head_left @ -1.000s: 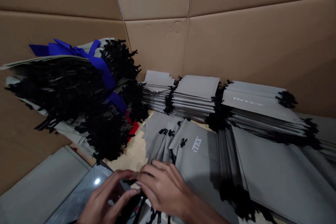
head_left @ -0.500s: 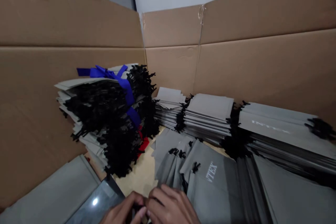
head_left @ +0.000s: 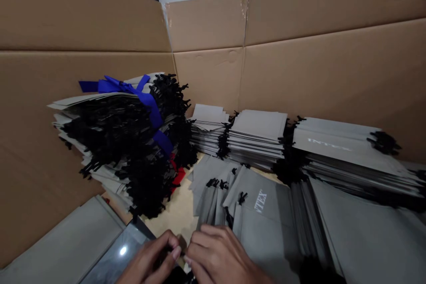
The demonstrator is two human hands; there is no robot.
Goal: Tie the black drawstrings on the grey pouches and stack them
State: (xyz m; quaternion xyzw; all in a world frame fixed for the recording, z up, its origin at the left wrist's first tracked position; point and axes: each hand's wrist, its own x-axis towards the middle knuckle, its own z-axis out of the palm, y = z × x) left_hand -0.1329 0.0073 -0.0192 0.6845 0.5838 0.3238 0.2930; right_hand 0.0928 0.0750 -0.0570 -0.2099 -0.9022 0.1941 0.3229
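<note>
At the bottom centre, my left hand (head_left: 151, 259) is closed, with thumb and forefinger pinched on a thin black cord, mostly hidden. Close beside it, my right hand (head_left: 218, 253) is closed too, its fingertips bent together around the same cord. Below the hands something black shows in part. Just beyond my right hand stand grey fabric pouches (head_left: 262, 222) with black knotted cord ends, one bearing white letters. To the left lies a shiny dark grey surface (head_left: 115, 250) that reflects a light.
A tall bundle of pouches tied with a blue ribbon (head_left: 155, 111) leans at the left. Stacked grey pouches (head_left: 258, 124) line the back and right (head_left: 336, 137). Flat grey fabric (head_left: 66, 239) lies at the lower left. Cardboard walls (head_left: 206, 26) enclose the area.
The view has shifted, so the stacks appear farther left and higher. My fingertips have drawn slightly apart, and both hands remain closed at the bottom centre.
</note>
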